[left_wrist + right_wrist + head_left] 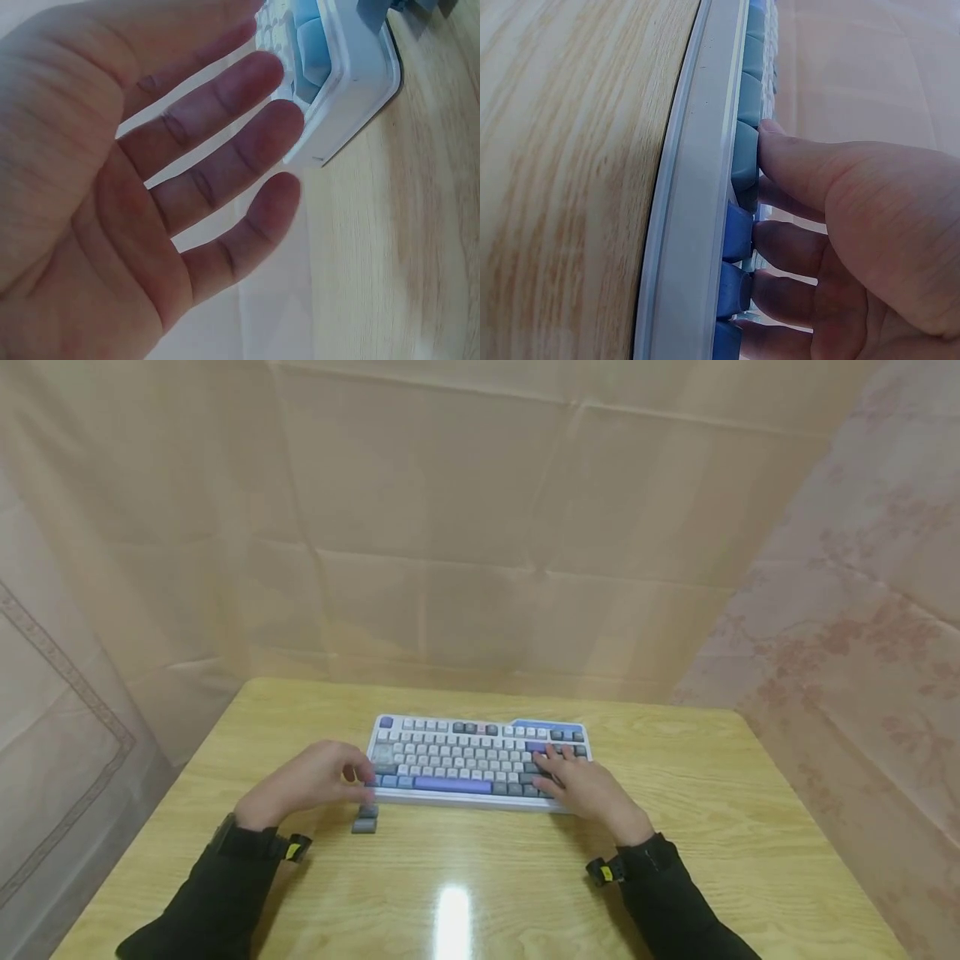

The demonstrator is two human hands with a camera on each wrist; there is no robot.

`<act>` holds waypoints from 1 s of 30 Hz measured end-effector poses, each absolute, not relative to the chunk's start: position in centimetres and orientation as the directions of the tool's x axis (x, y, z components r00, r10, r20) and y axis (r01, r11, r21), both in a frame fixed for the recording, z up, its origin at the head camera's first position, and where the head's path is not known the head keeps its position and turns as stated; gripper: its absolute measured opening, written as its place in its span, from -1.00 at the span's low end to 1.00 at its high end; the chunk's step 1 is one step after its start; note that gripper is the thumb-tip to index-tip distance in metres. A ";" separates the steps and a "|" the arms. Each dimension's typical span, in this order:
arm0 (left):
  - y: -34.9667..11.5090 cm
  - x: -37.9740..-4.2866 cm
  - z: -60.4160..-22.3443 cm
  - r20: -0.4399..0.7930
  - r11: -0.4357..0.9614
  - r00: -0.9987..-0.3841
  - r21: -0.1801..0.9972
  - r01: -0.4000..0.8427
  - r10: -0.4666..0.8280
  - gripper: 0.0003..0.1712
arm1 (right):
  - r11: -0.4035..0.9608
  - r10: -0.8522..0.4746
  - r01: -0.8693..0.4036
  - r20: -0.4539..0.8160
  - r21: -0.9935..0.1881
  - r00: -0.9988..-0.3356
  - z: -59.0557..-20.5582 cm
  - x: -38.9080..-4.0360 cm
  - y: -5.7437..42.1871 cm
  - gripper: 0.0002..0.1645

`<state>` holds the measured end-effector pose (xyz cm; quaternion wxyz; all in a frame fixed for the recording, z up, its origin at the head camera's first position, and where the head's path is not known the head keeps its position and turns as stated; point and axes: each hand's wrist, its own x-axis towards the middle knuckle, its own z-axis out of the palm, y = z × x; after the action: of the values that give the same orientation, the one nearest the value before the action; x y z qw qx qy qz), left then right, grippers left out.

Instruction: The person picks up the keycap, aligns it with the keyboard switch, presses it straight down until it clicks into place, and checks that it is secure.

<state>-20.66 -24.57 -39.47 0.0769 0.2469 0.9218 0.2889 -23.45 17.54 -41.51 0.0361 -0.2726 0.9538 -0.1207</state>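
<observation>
A white computer keyboard [457, 803] with white, grey, blue and purple keycaps lies on a wooden table. At its lower left corner is my left hand [330, 777], thumb and index finger bent towards the end keys, their tips apart. In the left wrist view the other fingers [240, 142] stretch loosely beside the keyboard's corner; the thumb tip is out of frame. Two loose grey keycaps [364, 826] lie just below that corner. My right hand [588, 785] rests with spread fingers on the keyboard's right end. In the right wrist view its thumb [787, 150] touches a grey-blue key.
The wooden table [675, 860] extends around the keyboard on all sides. A beige cloth [480, 527] hangs behind it, with a flowered cloth [862, 610] at the right and a pale cloth [60, 735] at the left.
</observation>
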 end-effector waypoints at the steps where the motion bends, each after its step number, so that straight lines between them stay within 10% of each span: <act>1: -24.6 -20.6 -39.5 -0.009 0.705 -0.861 0.578 0.411 0.509 -0.84 | 0.821 -0.531 -0.515 -0.002 -0.248 -0.847 -41.4 -23.4 17.5 -0.37; 30: -23.2 -20.4 -39.9 -0.101 0.729 -0.836 0.552 0.404 0.539 -0.86 | 0.828 -0.518 -0.493 -0.030 -0.268 -0.855 -41.2 -23.3 17.5 -0.35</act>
<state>-20.37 -23.24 -39.87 0.1282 0.2559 0.9210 0.2642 -23.27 17.49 -41.21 0.0508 -0.2647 0.9547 -0.1261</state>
